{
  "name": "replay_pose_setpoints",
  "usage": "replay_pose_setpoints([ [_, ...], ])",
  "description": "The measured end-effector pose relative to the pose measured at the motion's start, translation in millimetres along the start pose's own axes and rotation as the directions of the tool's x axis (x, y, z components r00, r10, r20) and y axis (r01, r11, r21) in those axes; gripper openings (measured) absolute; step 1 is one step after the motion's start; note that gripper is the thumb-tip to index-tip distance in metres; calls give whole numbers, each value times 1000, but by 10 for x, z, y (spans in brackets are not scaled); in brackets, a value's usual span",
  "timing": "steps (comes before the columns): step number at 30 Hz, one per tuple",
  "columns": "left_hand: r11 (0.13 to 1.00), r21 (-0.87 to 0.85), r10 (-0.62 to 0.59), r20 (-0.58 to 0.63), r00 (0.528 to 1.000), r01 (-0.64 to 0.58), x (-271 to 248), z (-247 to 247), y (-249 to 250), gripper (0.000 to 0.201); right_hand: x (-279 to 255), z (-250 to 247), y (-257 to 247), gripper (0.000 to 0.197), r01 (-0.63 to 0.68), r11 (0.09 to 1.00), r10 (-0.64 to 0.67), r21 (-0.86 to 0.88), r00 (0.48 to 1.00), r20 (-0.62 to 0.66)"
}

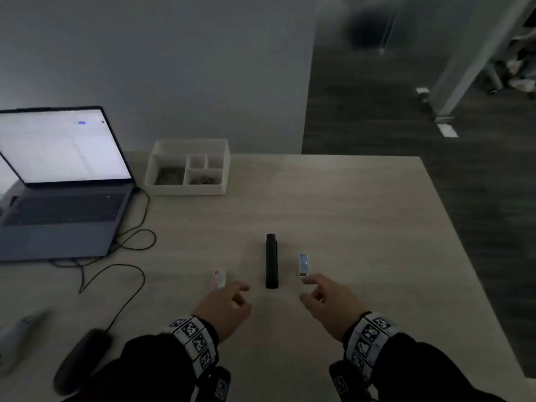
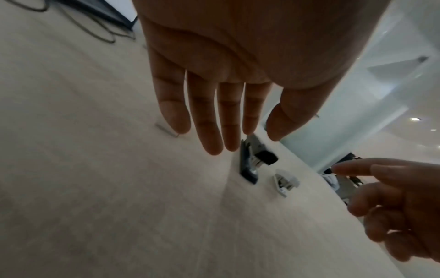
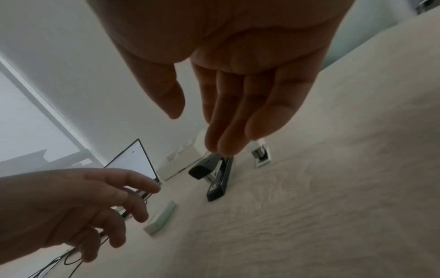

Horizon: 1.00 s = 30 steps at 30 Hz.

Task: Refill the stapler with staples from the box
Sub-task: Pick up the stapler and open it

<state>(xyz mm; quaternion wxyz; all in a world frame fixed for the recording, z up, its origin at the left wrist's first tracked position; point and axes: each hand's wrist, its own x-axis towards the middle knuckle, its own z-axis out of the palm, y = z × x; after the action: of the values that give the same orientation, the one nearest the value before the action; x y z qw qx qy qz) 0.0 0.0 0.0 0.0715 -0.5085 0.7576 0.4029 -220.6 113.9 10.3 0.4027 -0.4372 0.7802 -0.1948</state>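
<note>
A black stapler point(image 1: 271, 261) lies closed on the pale table point(image 1: 362, 216), pointing away from me. A small white staple box point(image 1: 221, 278) lies to its left, just beyond my left hand point(image 1: 236, 294). Right of the stapler lies a small white and blue stapler point(image 1: 303, 265), with my right hand point(image 1: 307, 290) just short of it. Both hands hover with loosely spread fingers and hold nothing. The left wrist view shows my left hand point(image 2: 260, 131) above the black stapler point(image 2: 252, 159). In the right wrist view, my right hand point(image 3: 192, 129) hangs over the black stapler point(image 3: 216, 176) and the staple box point(image 3: 161, 218).
An open laptop point(image 1: 63, 181) with trailing cables point(image 1: 127, 256) sits at the left. A white compartment tray point(image 1: 188, 169) with small items stands at the back. Two dark and pale objects point(image 1: 81, 361) lie at the near left. The table's right edge point(image 1: 470, 256) drops to the floor.
</note>
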Motion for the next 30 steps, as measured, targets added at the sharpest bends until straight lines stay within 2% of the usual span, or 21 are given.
replay_pose_setpoints([
  [4, 994, -67, -82, 27, 996, 83, 189, 95, -96, 39, 261, 96, -132, 44, 0, 1000, 1, -29, 999, 51],
  [9, 994, -90, -68, 24, 997, 69, 480, 179, -66, 44, 656, 373, -331, 59, -35, 999, 34, 27, 999, 26],
  [12, 996, -85, -38, 19, 999, 40, 619, 242, -38, 52, 838, 538, -349, 71, -65, 997, 65, -38, 998, 15],
  [15, 983, -182, -33, 16, 999, 36, 724, 296, -13, 54, 964, 606, -378, 75, -111, 992, 112, -52, 993, 21],
  [17, 940, -331, -75, 25, 997, 79, 768, 287, -7, 51, 993, 618, -387, 69, -110, 994, 109, 18, 993, 43],
  [20, 768, -621, -154, 57, 986, 155, 799, 266, 24, 47, 907, 597, -383, 57, -77, 966, 59, 247, 995, 76],
  [23, 660, -738, -137, 67, 988, 142, 846, 304, 84, 44, 739, 567, -417, 60, 29, 951, -58, 309, 995, 85],
  [26, 656, -746, -120, 39, 992, 109, 853, 380, 126, 35, 675, 577, -397, 60, 92, 939, -122, 331, 990, 71],
  [28, 685, -724, -97, 30, 995, 89, 830, 412, 121, 35, 660, 616, -335, 59, 66, 923, -97, 378, 993, 64],
  [30, 714, -697, -67, 39, 997, 75, 790, 407, 129, 38, 625, 663, -270, 67, 42, 918, -77, 393, 994, 72],
])
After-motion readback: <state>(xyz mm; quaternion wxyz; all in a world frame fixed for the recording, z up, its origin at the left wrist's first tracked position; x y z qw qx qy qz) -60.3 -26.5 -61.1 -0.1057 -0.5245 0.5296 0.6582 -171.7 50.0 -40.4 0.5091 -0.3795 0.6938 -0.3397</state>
